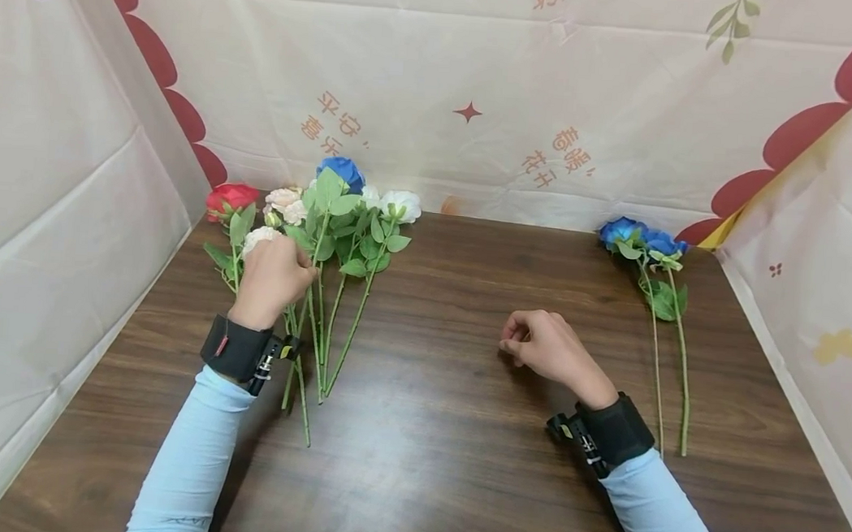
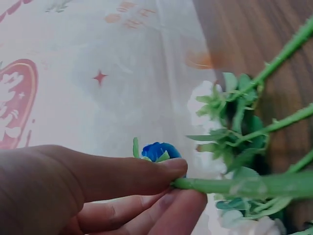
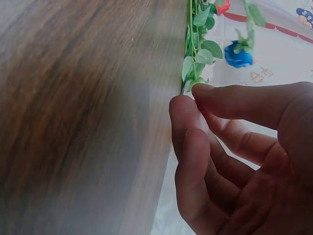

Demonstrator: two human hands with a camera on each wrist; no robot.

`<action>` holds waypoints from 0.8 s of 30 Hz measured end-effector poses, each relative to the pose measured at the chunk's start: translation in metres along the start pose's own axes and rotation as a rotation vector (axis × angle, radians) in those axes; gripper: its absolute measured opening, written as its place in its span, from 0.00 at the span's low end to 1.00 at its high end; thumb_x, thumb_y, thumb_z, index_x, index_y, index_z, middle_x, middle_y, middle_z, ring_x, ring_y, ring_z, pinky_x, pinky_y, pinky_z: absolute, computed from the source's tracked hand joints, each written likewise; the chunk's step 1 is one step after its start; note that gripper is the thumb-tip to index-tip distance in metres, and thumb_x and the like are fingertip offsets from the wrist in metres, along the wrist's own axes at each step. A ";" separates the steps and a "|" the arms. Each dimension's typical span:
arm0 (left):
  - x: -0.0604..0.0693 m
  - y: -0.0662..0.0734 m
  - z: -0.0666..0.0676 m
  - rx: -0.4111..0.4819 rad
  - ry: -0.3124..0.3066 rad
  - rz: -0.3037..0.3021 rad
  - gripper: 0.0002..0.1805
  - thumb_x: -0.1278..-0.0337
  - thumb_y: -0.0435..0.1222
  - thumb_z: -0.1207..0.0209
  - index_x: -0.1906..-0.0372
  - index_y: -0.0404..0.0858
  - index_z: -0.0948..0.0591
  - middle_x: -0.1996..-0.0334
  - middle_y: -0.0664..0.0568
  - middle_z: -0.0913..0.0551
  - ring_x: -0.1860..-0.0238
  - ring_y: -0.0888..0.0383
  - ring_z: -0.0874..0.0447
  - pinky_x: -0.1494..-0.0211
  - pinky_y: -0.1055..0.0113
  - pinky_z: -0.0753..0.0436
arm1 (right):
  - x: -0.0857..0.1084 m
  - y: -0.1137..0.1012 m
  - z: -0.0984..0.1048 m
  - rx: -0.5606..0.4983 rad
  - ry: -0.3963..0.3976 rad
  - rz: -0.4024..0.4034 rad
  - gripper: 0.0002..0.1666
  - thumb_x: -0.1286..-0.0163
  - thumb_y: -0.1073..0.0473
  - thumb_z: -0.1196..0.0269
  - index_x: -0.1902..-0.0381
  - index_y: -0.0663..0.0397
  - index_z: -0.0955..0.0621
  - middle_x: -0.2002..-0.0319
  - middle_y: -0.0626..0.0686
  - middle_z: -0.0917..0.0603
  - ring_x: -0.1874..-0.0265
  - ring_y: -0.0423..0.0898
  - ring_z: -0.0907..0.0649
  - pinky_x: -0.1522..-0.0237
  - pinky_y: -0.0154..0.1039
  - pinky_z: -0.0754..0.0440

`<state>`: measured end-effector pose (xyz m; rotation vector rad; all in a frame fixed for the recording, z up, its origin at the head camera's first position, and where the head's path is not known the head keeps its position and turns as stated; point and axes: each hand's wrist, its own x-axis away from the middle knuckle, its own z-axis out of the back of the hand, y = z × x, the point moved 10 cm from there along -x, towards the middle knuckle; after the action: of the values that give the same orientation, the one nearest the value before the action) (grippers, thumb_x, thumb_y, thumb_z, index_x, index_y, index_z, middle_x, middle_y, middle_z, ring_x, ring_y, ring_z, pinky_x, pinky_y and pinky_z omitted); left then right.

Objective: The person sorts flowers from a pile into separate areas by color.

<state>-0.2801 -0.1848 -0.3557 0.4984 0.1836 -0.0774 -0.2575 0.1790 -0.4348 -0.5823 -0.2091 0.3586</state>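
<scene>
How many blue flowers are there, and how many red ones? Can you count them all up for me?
Blue flowers: 3 (1 held up in the left hand, 2 lying over on the right)
Red flower: 1
Total: 4

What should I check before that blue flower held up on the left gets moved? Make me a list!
1. Left grip pinching the stem of the blue flower: ok.
2. Blue flower's head raised off the table: ok.
3. Held stem untangled from the other flowers: cannot tell; they overlap in the head view.
4. Right grip free to help: ok, holding nothing.
5. Way across to the blue pair on the right open: probably not ok; right grip is in between.
</scene>
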 end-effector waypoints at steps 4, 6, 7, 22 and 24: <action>0.002 0.007 0.008 0.003 0.031 -0.002 0.21 0.38 0.34 0.34 0.88 0.39 0.16 0.93 0.55 0.28 0.85 0.54 0.29 0.72 0.64 0.35 | 0.000 0.001 0.002 0.012 0.007 -0.007 0.05 0.28 0.60 0.33 0.67 0.51 0.16 0.75 0.50 0.13 0.79 0.43 0.17 0.75 0.38 0.24; 0.002 0.008 0.009 0.001 0.039 -0.002 0.15 0.39 0.35 0.33 0.82 0.39 0.11 0.89 0.52 0.20 0.82 0.51 0.24 0.70 0.62 0.30 | 0.000 0.002 0.002 0.010 0.005 -0.012 0.05 0.28 0.60 0.34 0.66 0.51 0.16 0.75 0.50 0.13 0.79 0.44 0.16 0.75 0.38 0.24; 0.002 0.009 0.008 0.001 0.039 -0.002 0.13 0.39 0.35 0.32 0.79 0.38 0.10 0.86 0.50 0.16 0.80 0.50 0.22 0.69 0.61 0.28 | 0.000 0.002 0.002 0.010 0.005 -0.013 0.05 0.28 0.60 0.34 0.66 0.51 0.16 0.75 0.50 0.13 0.79 0.44 0.16 0.75 0.38 0.24; 0.004 0.025 -0.031 0.183 -0.193 0.054 0.09 0.36 0.39 0.31 0.65 0.36 0.09 0.71 0.45 0.08 0.75 0.52 0.08 0.66 0.62 0.19 | 0.002 -0.009 -0.003 0.011 0.010 -0.004 0.05 0.27 0.59 0.34 0.66 0.51 0.16 0.74 0.49 0.13 0.79 0.43 0.16 0.74 0.38 0.24; 0.006 0.031 -0.038 0.220 -0.226 0.057 0.09 0.36 0.39 0.31 0.64 0.37 0.09 0.69 0.45 0.08 0.75 0.52 0.08 0.68 0.64 0.18 | 0.003 -0.013 -0.006 0.003 0.008 0.007 0.05 0.27 0.58 0.34 0.65 0.51 0.15 0.73 0.50 0.13 0.79 0.43 0.15 0.74 0.37 0.24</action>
<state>-0.2766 -0.1395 -0.3752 0.7087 -0.0618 -0.0980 -0.2496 0.1675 -0.4320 -0.5813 -0.1984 0.3633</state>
